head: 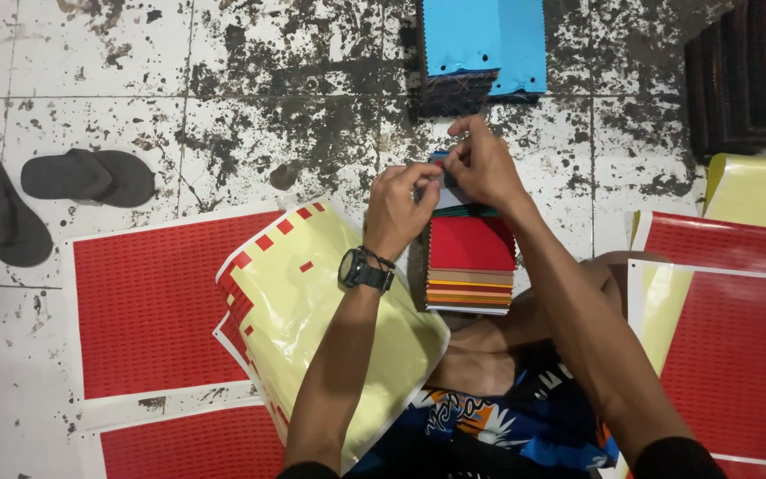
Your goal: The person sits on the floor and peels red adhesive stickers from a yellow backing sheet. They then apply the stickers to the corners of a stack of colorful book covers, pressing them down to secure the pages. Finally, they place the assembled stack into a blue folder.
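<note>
Fingertips of the left hand and the right hand press together, pinching the top edge of a stack of fabric swatches. The stack rests on the person's knee: a red swatch on top, orange, tan and brown layers stepped below it, a teal edge near the fingers. A black wristwatch circles the left wrist. A yellow backing sheet lies just beside, red sticker sheets farther out.

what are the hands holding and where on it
Left hand and right hand pinch the top edge of the fabric swatch stack.
</note>
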